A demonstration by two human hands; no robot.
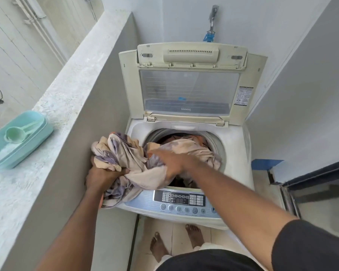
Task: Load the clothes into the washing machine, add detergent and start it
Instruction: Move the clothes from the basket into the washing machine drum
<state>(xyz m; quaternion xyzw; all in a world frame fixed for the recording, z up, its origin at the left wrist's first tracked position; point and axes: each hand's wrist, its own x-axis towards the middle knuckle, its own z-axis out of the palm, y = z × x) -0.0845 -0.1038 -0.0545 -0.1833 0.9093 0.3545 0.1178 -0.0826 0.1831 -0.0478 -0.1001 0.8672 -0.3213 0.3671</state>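
A white top-loading washing machine (237,145) stands in front of me with its lid (190,89) raised upright. A large cream and purple patterned cloth (125,153) drapes from the machine's left front corner into the drum, over darker clothes inside. My left hand (102,176) grips a bunch of this cloth at the machine's left edge. My right hand (172,163) clutches the same cloth over the drum opening. The control panel (180,199) runs along the front edge. A turquoise detergent box (37,137) with white powder and a green scoop (15,133) rests on the ledge at the left.
A grey concrete half wall (98,94) with a rough top ledge borders the machine's left side. A tap with a blue hose connector (210,34) is on the wall behind. A dark-framed door (311,184) stands at the right. My bare feet are on the tiled floor below.
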